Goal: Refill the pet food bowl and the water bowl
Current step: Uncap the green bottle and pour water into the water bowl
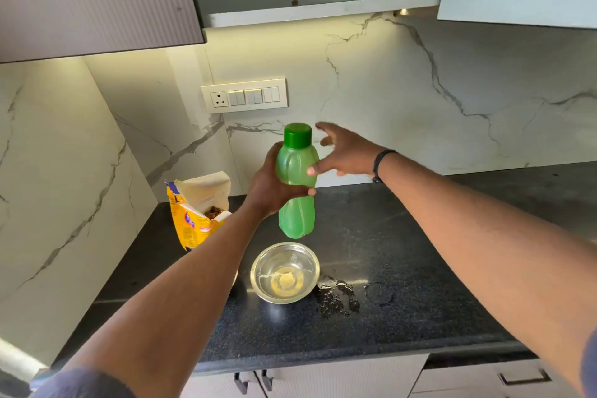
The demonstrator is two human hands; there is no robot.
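Observation:
My left hand (269, 186) grips a green water bottle (296, 184) around its middle and holds it upright above the counter, its dark green cap (297, 135) on. My right hand (344, 152) is spread open just right of the cap, fingers straight, its thumb touching the bottle's side. Below the bottle a steel bowl (285, 272) stands on the black counter with water in it. An open yellow pet food bag (198, 208) stands at the back left with brown kibble showing inside. Part of another bowl is hidden under my left forearm.
Spilled water (336, 297) lies on the black granite counter (403, 268) just right of the bowl. A switch panel (244, 95) sits on the marble wall. Wall cabinets (97, 0) hang overhead, drawers with handles (523, 376) below the counter edge.

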